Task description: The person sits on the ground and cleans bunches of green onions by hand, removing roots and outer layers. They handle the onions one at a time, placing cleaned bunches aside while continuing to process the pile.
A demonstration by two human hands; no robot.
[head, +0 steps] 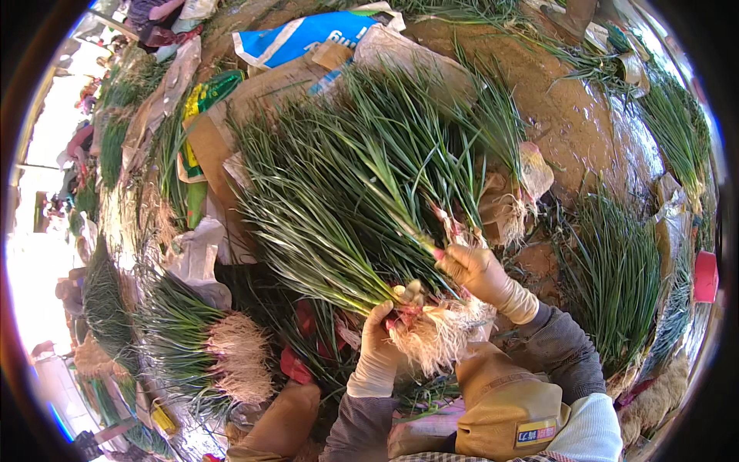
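Observation:
My left hand (376,352), in a thin pale glove, grips a bunch of scallions (346,277) just above their roots. The bunch's leaves point up and to the left, and its pale root mass (436,338) hangs between my hands. My right hand (476,274), gloved as well, is closed around the pinkish base of a separate scallion stalk (413,228). That stalk leans up and left over a broad pile of scallions (398,127). Just beyond my right hand, other reddish stem bases (453,225) stick out of the pile.
A tied-looking bundle of rooted scallions (236,352) lies at left. More scallions (612,283) lie at right. Beyond the pile are cardboard (211,156), a blue printed sack (306,37) and wet brown ground (568,127). A person (153,17) shows at upper left.

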